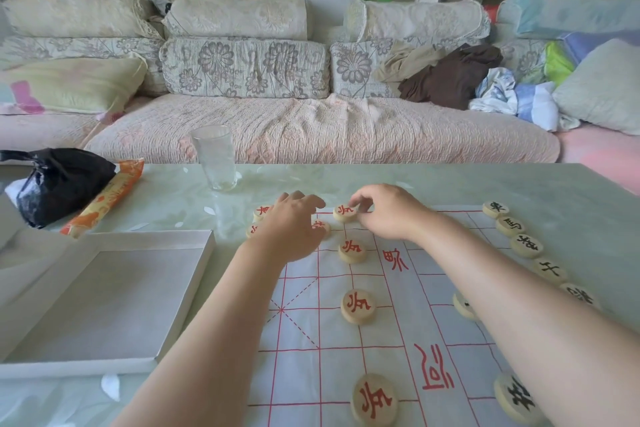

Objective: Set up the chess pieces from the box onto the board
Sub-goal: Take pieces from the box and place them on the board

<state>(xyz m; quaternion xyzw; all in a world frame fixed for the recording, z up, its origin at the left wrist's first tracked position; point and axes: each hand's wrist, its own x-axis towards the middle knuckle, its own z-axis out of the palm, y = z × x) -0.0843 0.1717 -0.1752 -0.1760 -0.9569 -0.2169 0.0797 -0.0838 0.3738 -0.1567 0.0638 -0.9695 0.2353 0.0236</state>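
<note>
while the right hand pinches a red piece at the far edge of the board, the left hand lies palm-down, fingers curved over a red cluster; whether it grips one cannot be told. black pieces line the board's right edge. white box lies left, on the surface.

Your board lies on the table, right of centre. The box sits just beside its left edge. Behind the box lie a bag and a packet; the glass stands behind the board. Four pieces run in a line down the board; a further row follows its right edge. The sofa stands behind the table.
</note>
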